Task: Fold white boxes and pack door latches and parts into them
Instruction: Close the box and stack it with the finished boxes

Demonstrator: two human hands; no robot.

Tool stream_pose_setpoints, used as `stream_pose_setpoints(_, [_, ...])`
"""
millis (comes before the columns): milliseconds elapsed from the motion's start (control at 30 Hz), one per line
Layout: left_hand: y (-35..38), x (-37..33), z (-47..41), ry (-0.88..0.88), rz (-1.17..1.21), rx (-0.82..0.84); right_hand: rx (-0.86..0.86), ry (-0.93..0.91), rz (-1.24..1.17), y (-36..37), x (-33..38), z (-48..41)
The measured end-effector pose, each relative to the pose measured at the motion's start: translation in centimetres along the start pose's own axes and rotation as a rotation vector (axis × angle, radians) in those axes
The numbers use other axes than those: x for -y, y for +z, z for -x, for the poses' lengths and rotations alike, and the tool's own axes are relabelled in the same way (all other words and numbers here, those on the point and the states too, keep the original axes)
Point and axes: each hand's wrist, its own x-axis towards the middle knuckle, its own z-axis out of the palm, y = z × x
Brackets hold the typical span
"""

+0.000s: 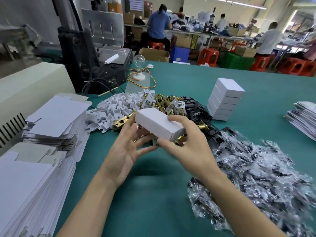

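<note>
A folded white box point(157, 123) is held above the green table point(153, 194) in front of me. My right hand point(184, 144) grips its near right end, fingers over the top and thumb below. My left hand point(126, 149) is under its left side with fingers spread, touching the box's underside. Behind the box lies a pile of brass door latches point(164, 103), white plastic parts point(118, 108) to its left and black plates point(198, 113) to its right. Flat unfolded box blanks point(56, 117) are stacked at the left.
A stack of several closed white boxes point(224, 100) stands at the right rear. Clear bags of small black parts point(256, 177) spread across the right foreground. More flat sheets point(302, 118) sit at the far right. A machine point(95, 53) and a bulb point(138, 61) stand behind; people work at distant benches.
</note>
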Motion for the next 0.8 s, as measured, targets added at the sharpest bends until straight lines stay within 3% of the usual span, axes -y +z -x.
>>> stream_pose_setpoints(100, [0.2,0.0,0.3,0.033,0.015,0.142,0.092,0.25,-0.544,-1.7,0.1,-1.0])
stream_pose_setpoints(200, [0.3,0.1,0.4,0.018,0.007,0.143,0.049,0.308,-0.694,-3.8,-0.3,-3.0])
stream_pose_setpoints(433, [0.3,0.5,0.4,-0.027,-0.136,0.131,-0.355,0.276,-0.344,-9.7,-2.3,-11.7])
stream_pose_setpoints(600, [0.4,0.4,0.5,-0.043,-0.143,0.17,-0.641,0.348,0.058,-12.4,-6.5,-16.5])
stream_pose_setpoints(700, [0.3,0.6,0.3,-0.054,-0.115,0.18,-0.676,0.38,0.325,-13.8,-8.8,-17.8])
stream_pose_setpoints(800, [0.0,0.7,0.2,-0.066,-0.094,0.168,-0.663,0.388,0.423,-14.4,-10.4,-18.8])
